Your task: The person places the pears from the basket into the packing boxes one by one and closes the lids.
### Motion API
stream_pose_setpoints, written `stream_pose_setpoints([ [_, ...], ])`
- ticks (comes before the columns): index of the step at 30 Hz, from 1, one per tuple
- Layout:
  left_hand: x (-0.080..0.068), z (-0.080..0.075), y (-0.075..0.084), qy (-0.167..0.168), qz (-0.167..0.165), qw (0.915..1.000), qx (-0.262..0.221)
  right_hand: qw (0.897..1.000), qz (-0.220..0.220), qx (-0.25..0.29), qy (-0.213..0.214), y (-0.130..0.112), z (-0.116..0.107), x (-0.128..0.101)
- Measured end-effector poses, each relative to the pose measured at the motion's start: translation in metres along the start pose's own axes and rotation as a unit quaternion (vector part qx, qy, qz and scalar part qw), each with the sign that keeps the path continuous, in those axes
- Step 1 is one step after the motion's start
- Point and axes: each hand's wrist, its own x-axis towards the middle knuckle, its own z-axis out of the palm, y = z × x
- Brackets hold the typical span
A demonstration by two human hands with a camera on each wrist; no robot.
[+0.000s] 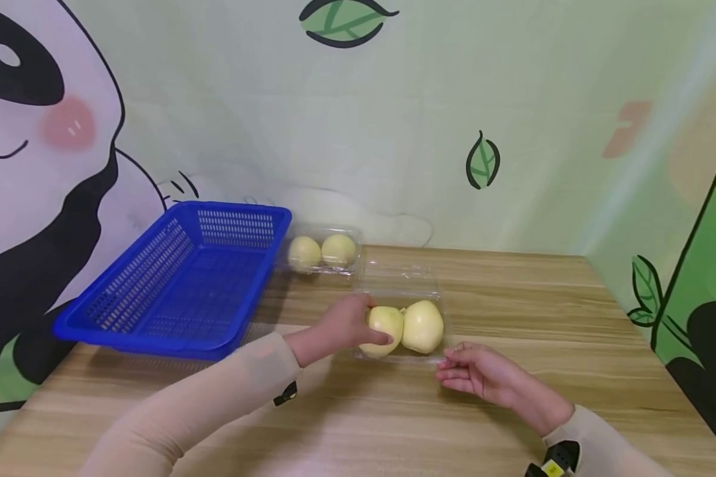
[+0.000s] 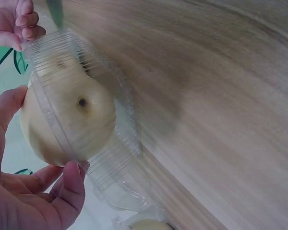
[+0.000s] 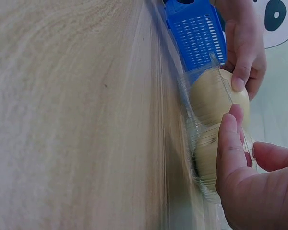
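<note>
Near the front edge of the tabletop (image 1: 394, 424), the right hand (image 1: 483, 377) lay with relaxed fingers, holding nothing, just beside the front right corner of a clear clamshell box (image 1: 402, 311). The left hand (image 1: 340, 324) grasped that box at its left end, thumb and fingers curled round it over the left pear (image 1: 384, 328); the right pear (image 1: 422, 326) sat touching it. The lid seemed closed, though glare made that uncertain. Bare wood spread toward the right edge. Farther back, a second box of pears (image 1: 323, 252) stood against the wall, beside a blue basket (image 1: 179, 278) overhanging the left edge.
</note>
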Motion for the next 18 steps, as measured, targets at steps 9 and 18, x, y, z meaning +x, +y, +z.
stream_pose_setpoints([
  [9,-0.0002,0.0041,-0.003,0.006,0.021,0.9991,0.035,1.0,-0.001,-0.001,-0.001,-0.0002,-0.0004,0.0003],
  [18,-0.0029,-0.0006,-0.0039,-0.016,0.003,0.9999,0.003,1.0,0.0,-0.005,-0.003,0.0006,-0.0015,0.0004],
])
